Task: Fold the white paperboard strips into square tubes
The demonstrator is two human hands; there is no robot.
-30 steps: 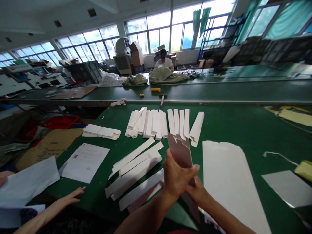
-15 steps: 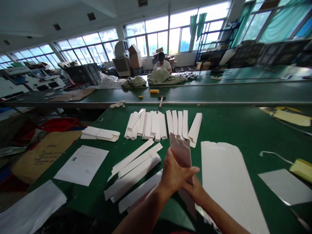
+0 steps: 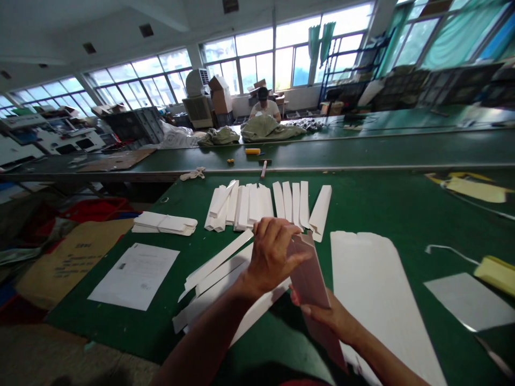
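Green felt covers the long workbench (image 3: 402,214) in a bright, windowed workshop, where another person (image 3: 264,107) sits far off at the next table behind heaps of cloth. Held up above the bench's near edge is a long, flat cardboard blank (image 3: 309,279), pale on its inner face and partly folded along its length. It looks light and thin, stiff enough to hold a crease but easy to kink or crush, so it is probably best taken by its long edges or along the fold lines rather than pinched mid-panel. The left hand (image 3: 271,254) curls over the blank's upper end, fingers closed down on its top edge, thumb pressing against the face. The right hand (image 3: 332,319) supports it from below, fingers wrapped round the lower part from behind, firmly closed on it. A row of folded white pieces (image 3: 261,206) lies beyond, longer flat strips (image 3: 219,273) lie to the left, and a wide white sheet (image 3: 378,289) lies to the right.
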